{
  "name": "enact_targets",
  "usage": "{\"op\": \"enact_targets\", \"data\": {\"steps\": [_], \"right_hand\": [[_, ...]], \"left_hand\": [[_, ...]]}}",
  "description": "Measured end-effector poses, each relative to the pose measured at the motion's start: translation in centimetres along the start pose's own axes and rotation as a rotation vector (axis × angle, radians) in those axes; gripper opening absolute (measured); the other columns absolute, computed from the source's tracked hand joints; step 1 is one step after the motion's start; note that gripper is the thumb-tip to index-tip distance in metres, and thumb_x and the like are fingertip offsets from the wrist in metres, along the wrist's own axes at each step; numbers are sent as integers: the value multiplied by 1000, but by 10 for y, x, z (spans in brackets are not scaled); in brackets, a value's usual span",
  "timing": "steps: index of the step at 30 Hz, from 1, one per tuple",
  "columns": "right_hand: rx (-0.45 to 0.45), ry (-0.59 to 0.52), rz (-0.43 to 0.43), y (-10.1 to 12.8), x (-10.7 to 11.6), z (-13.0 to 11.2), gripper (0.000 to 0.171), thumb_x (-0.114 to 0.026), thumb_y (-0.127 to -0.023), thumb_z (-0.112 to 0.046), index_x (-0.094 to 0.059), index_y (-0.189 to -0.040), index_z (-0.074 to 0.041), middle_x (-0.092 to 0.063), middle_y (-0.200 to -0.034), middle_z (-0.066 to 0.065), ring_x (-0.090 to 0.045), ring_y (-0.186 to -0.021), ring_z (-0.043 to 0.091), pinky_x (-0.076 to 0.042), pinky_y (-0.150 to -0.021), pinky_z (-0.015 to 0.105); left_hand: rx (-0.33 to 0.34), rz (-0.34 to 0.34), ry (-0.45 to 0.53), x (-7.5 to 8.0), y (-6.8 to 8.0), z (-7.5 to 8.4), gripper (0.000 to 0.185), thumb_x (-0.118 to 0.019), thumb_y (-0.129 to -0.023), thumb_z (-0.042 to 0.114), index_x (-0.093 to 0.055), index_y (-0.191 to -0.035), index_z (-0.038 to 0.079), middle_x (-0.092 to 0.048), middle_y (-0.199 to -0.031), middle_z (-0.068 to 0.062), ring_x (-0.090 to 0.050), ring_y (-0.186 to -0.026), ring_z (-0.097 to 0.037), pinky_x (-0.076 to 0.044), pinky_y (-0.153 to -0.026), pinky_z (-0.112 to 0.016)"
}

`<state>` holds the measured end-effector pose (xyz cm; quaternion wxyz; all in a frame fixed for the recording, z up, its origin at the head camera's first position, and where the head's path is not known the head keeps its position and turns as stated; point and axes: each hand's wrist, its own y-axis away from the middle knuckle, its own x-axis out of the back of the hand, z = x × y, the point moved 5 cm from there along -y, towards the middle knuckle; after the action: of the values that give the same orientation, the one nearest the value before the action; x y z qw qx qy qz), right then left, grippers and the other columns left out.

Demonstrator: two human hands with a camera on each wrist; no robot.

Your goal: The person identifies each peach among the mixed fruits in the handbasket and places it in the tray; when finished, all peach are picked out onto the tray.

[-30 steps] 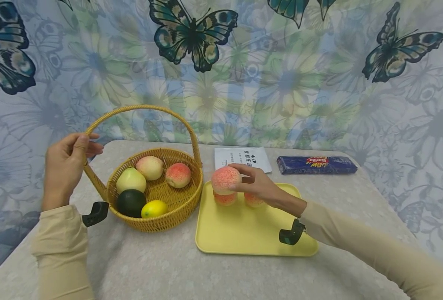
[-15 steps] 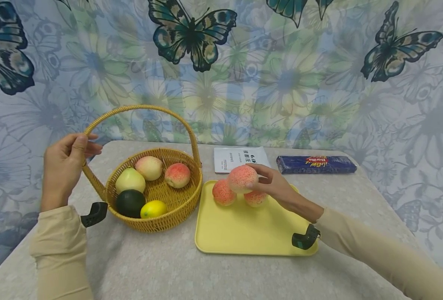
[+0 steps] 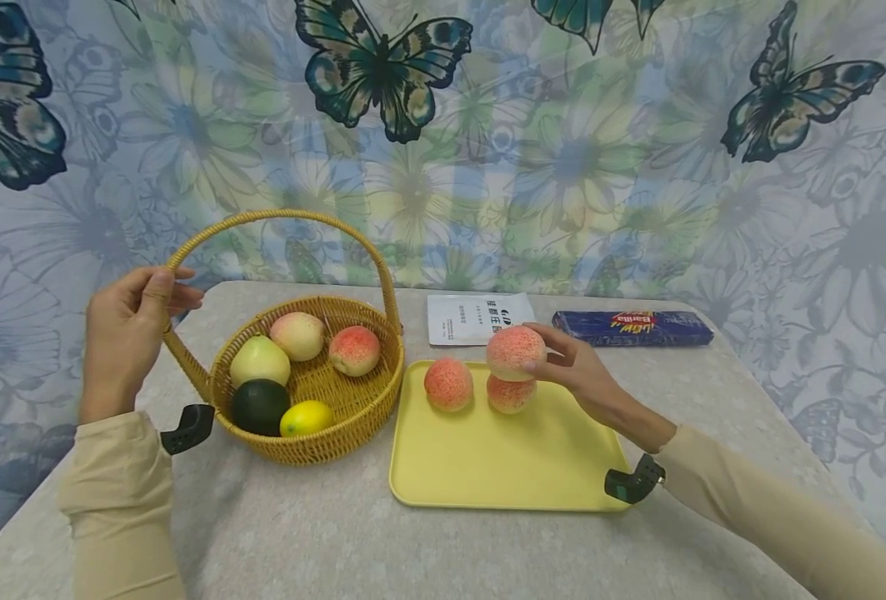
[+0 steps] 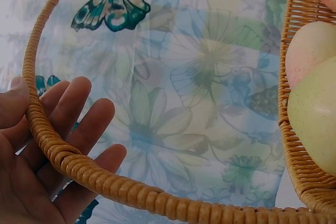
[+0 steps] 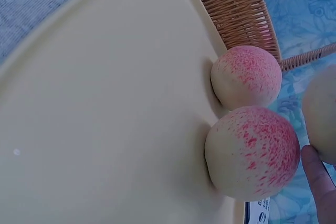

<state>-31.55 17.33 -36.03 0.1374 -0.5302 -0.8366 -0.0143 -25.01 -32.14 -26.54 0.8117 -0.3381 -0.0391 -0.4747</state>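
Beige sleeves (image 3: 118, 500) (rather creased) are worn with angular black wrist devices (image 3: 187, 429).

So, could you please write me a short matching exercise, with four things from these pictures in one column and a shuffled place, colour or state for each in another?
Things
1. Handle
2. Lemon
3. Tray
4. Box

Descriptions
A. Two peaches rest on it
B. Dark blue
C. Held in the left grip
D. Lying in the basket

Right pairs: 1-C, 2-D, 3-A, 4-B
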Motion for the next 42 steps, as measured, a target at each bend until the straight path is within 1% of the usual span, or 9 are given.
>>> {"op": "enact_targets", "data": {"steps": [4, 7, 12, 15, 21, 23, 28, 34, 42], "right_hand": [[8, -2, 13, 3, 5, 2, 61, -66, -91, -20, -40, -146, -17, -41, -147, 8, -49, -127, 32, -46, -97, 44], [17, -20, 25, 6, 10, 4, 60, -64, -92, -17, -39, -147, -15, -43, -145, 10, -53, -124, 28, -50, -92, 38], [7, -24, 63, 10, 21, 10, 60, -63, -93, -15, -37, -147, -14, -43, -144, 10, -55, -120, 18, -51, -90, 34], [-5, -13, 84, 14, 28, 13, 62, -63, -93, -17, -35, -148, -13, -43, -144, 11, -56, -117, 15, -51, -90, 34], [-12, -10, 97, 21, 37, 20, 61, -61, -95, -17, -32, -149, -9, -42, -144, 13, -59, -112, 11, -52, -89, 36], [-16, -9, 91, 22, 40, 23, 62, -60, -95, -17, -31, -149, -8, -40, -145, 14, -59, -112, 9, -51, -91, 40], [-60, 48, 52, 24, 51, 31, 63, -59, -96, -20, -29, -150, -9, -34, -149, 15, -56, -114, 8, -47, -95, 50], [-106, 81, 30, 23, 67, 43, 63, -60, -96, -20, -28, -149, -8, -31, -150, 16, -50, -120, 10, -49, -93, 42], [-165, 113, 45, 30, 78, 59, 65, -62, -94, -24, -29, -148, -7, -32, -150, 18, -44, -128, 28, -49, -94, 39]], "left_hand": [[-2, 0, 9, 0, 0, 0, 42, -43, -101, 36, -64, -119, 5, -65, -81, 23, -62, -81, 5, -43, -73, -12], [-7, 1, 17, 1, 0, 0, 41, -44, -101, 36, -64, -119, 5, -65, -81, 23, -62, -80, 5, -43, -74, -11], [0, 2, 10, 0, -1, 0, 40, -44, -101, 35, -64, -119, 6, -64, -81, 24, -62, -80, 5, -43, -72, -11], [4, 3, 4, 0, -1, -1, 40, -44, -101, 35, -64, -119, 6, -64, -81, 25, -62, -81, 5, -43, -70, -11], [-4, 0, 11, 0, -1, -1, 39, -44, -101, 34, -65, -118, 6, -65, -81, 25, -62, -80, 6, -43, -70, -11], [-5, -2, 13, 1, -1, -1, 39, -44, -101, 34, -65, -118, 6, -65, -81, 25, -62, -80, 6, -43, -70, -11], [5, -3, 6, 1, -1, -1, 40, -44, -101, 35, -65, -118, 6, -65, -81, 25, -62, -81, 5, -42, -69, -12], [10, -7, 2, 0, 0, 0, 40, -44, -101, 36, -64, -119, 6, -65, -81, 25, -62, -81, 5, -42, -70, -12], [0, 2, 11, 0, -1, 1, 39, -45, -101, 34, -65, -118, 6, -65, -80, 24, -62, -80, 6, -43, -69, -11]]}}
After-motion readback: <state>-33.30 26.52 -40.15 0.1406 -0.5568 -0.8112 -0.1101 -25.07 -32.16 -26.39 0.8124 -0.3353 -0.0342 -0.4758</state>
